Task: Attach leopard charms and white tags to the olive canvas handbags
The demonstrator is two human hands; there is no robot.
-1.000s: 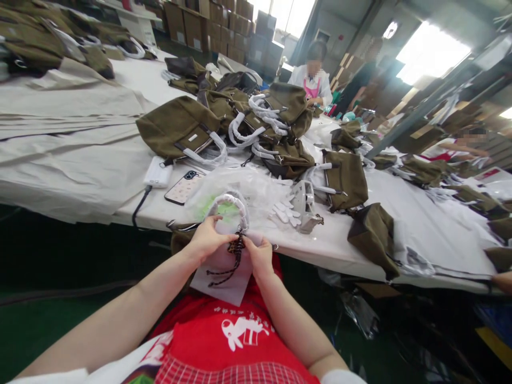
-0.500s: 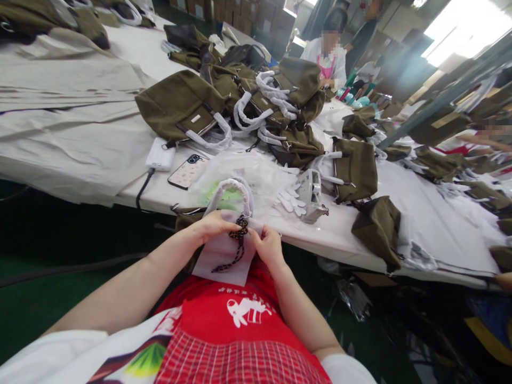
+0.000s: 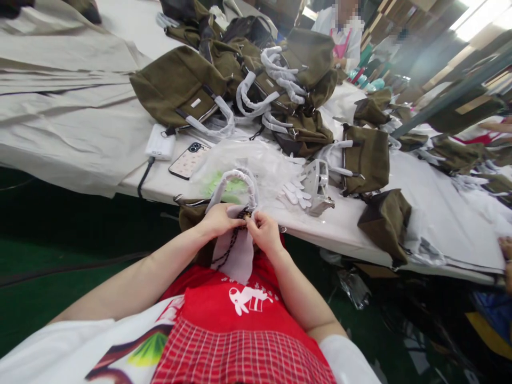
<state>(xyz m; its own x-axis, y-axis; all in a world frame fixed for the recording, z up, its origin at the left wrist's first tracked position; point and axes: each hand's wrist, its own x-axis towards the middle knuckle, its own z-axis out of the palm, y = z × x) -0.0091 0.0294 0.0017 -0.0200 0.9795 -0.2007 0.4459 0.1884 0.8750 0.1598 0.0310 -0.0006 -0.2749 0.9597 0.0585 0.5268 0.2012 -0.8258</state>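
An olive handbag (image 3: 191, 214) rests against my lap at the table edge, its handle (image 3: 253, 188) wrapped in white and standing upright. In front of it hangs a white wrapping sheet (image 3: 244, 261). A dark, light-flecked cord (image 3: 231, 246) hangs down over the sheet from a small brown patterned piece between my fingers. My left hand (image 3: 221, 220) pinches the cord's upper end just under the handle. Close beside it, my right hand (image 3: 264, 231) is closed with thumb and forefinger at the same spot. My fingers hide most of the patterned piece.
Several olive handbags (image 3: 176, 85) with white-wrapped handles are piled on the table (image 3: 92, 133). Nearer lie a phone (image 3: 188, 161), a white power bank (image 3: 160, 143) with a cable, clear plastic (image 3: 256, 160), white tags (image 3: 296, 193) and a tag gun (image 3: 319, 186). A co-worker (image 3: 346, 40) stands beyond.
My hands have drawn closer together, covering more of the patterned piece. The white sheet is now folded narrower, and the cord hangs further left on it. The view has tilted slightly downward.
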